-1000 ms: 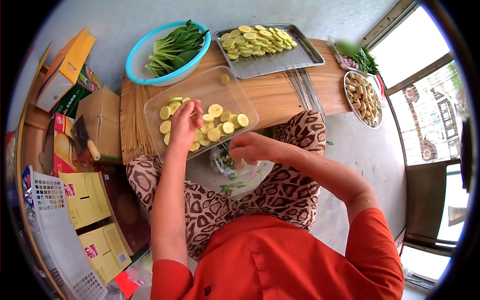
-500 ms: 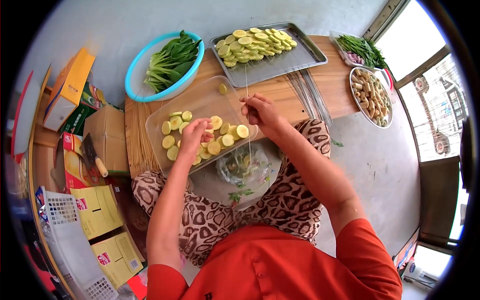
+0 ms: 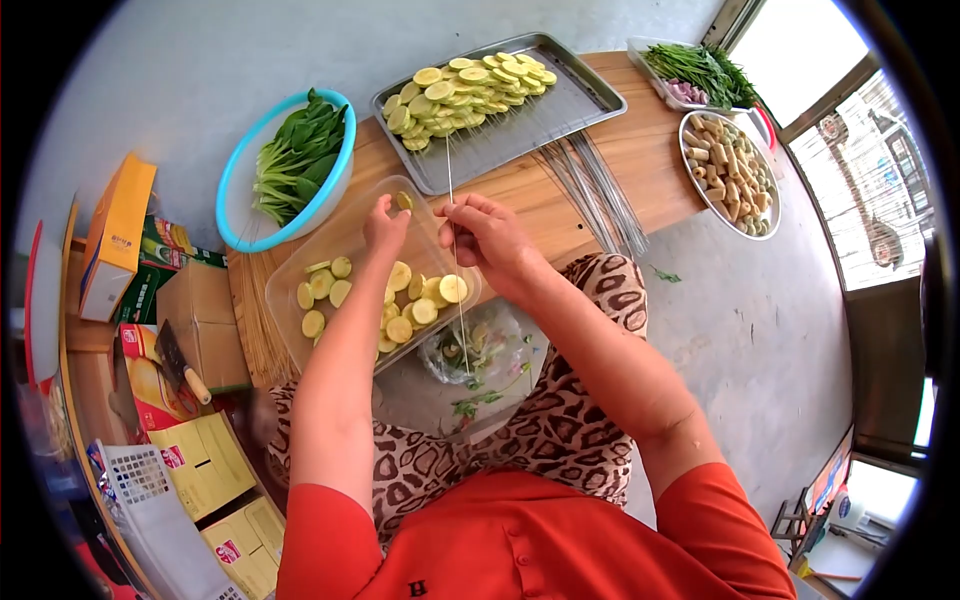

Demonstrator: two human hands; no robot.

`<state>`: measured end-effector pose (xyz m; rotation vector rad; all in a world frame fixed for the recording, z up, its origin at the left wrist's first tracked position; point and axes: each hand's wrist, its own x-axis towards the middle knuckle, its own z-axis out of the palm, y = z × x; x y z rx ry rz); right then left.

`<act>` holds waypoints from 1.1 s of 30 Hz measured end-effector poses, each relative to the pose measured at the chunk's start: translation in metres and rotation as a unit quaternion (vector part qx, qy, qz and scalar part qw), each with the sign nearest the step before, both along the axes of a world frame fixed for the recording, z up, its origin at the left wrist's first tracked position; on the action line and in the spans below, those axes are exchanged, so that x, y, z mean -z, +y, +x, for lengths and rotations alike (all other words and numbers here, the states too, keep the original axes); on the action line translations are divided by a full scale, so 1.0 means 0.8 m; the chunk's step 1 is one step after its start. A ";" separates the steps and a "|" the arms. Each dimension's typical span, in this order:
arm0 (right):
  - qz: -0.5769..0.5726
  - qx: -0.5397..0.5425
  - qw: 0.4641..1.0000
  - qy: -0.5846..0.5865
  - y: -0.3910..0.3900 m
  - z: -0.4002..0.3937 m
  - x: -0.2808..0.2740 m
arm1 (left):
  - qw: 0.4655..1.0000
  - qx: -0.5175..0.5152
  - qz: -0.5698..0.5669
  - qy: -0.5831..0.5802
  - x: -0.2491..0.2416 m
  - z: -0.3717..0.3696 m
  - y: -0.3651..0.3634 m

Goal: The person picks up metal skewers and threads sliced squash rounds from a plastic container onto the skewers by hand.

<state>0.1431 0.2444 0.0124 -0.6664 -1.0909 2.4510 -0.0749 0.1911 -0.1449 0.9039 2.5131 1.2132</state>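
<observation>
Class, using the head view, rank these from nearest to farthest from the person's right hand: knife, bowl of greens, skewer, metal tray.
1. Skewer: held in the right hand.
2. Metal tray: beyond the hand.
3. Bowl of greens: to its left.
4. Knife: far left.

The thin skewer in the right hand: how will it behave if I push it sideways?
The skewer is probably fairly stiff, since it runs nearly straight past the right hand. Being so thin, it likely weighs little and might flex slightly.
</observation>
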 end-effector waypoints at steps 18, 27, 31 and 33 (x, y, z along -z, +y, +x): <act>0.013 0.002 1.000 0.016 0.007 -0.001 0.002 | 0.942 0.309 -0.102 -0.075 -0.068 0.043 -0.053; 0.025 0.015 1.000 0.000 0.000 0.004 0.006 | 0.871 0.425 -0.243 0.037 -0.100 0.061 -0.127; 0.034 0.017 0.999 -0.002 -0.001 0.007 0.003 | 0.906 0.355 -0.226 0.051 -0.124 0.032 -0.152; 0.040 0.009 0.999 0.005 0.000 0.006 0.005 | 0.924 0.281 -0.175 0.191 -0.115 0.007 -0.158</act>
